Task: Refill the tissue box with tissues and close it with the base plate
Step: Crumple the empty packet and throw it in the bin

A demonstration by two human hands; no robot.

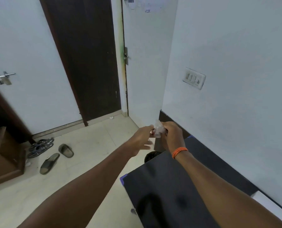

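While both arms reach forward over the floor, the contents run as follows, left to right. Wooden cabinet (pixel 3 155): brown, at the far left edge, standing on the pale tiled floor (pixel 81 170). Door bolt (pixel 2 77): metal, on the white door above the cabinet. Sandals (pixel 40 147) and dark slippers (pixel 56 157): loose on the tiles just right of the cabinet. Dark brown door (pixel 87 60): upright, centre background. Left hand (pixel 142 139): extended, fingers pinching the left side of a crumpled clear plastic wrapper (pixel 158 130); the lower fingers hang loose. Crumpled clear plastic wrapper: held in the air between the two hands, beyond the far end of the table; whether tissues are inside cannot be told. Right hand (pixel 172 134): closed around the wrapper's right side, orange thread band (pixel 179 152) on the wrist. Round dark bin (pixel 151 156): on the floor under the hands, partly hidden by the table edge. Black table (pixel 166 186): lower right, against the white wall. Switch plate (pixel 194 78): on that wall, upper right.
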